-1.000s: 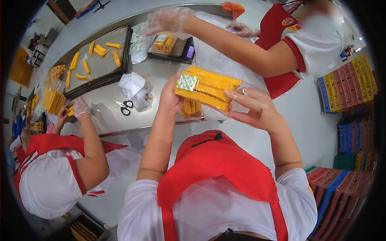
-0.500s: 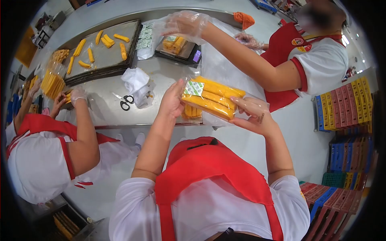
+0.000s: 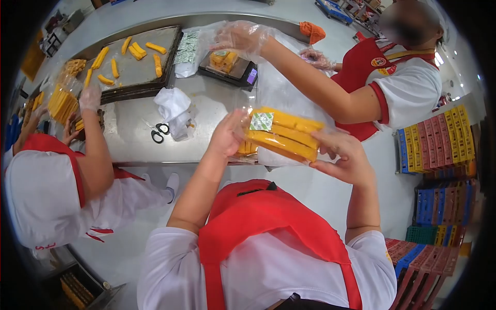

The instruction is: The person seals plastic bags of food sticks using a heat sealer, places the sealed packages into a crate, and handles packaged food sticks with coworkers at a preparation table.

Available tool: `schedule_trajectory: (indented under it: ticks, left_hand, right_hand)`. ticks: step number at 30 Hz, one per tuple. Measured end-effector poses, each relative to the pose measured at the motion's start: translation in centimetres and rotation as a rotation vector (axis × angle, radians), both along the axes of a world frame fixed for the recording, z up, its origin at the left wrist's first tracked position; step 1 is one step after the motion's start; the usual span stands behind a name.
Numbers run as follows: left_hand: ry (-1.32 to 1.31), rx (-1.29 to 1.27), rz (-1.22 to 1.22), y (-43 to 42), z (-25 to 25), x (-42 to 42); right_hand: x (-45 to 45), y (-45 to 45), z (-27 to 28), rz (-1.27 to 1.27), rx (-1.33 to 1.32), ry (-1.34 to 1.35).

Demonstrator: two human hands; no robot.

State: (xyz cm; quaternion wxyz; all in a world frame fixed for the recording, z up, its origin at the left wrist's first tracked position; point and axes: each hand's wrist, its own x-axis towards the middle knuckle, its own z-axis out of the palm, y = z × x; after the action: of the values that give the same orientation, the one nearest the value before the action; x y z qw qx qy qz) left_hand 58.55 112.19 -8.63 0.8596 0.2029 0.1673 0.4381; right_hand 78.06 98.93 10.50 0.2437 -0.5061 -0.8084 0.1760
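Observation:
A clear plastic bag of yellow pastry sticks (image 3: 289, 142) is held up between my two hands, in front of the table's near edge. Inside it, near the left end, shows a small green-and-white packet (image 3: 262, 121). My left hand (image 3: 228, 135) grips the bag's left end. At the opposite end, my right hand (image 3: 345, 155) pinches the bag between thumb and fingers. Behind the bag, low on its left, more yellow sticks (image 3: 248, 148) are partly hidden.
A metal table (image 3: 135, 135) carries a baking tray (image 3: 142, 70) with loose sticks, scissors (image 3: 157, 132), crumpled white plastic (image 3: 174, 111) and a scale (image 3: 230, 71) holding a pack. Gloved co-workers stand left (image 3: 44, 191) and right (image 3: 385, 82). Stacked crates (image 3: 436, 139) rise at right.
The bag and both my hands have shifted slightly right and down, still gripping. The left co-worker's gloved hand has moved up and left, towards the tray's corner.

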Motion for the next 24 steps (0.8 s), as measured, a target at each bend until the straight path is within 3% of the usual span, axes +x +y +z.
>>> schedule_trajectory:
  ticks: [4, 7, 10, 17, 24]
  left_hand:
    - [-0.089, -0.107, -0.120, -0.9, -0.2, 1.3]
    - [-0.110, -0.039, -0.176, -0.4, -0.1, 0.7]
    - [-0.025, -0.167, -0.142, -1.3, -0.1, 1.7]
    - [-0.026, -0.147, -0.109, -2.0, 0.4, 2.5]
    - [-0.284, -0.065, -0.125, -2.0, -0.4, 3.0]
  right_hand:
    - [-0.6, 0.4, -0.3, 0.026, 0.007, 0.023]
    - [-0.1, -0.4, 0.6, -0.051, -0.052, 0.011]
    - [-0.9, -0.1, 0.5, 0.023, -0.002, 0.010]
    - [-0.9, -0.5, 1.5, 0.020, 0.051, -0.021]
    - [-0.9, -2.0, 2.7, 0.018, 0.097, -0.081]
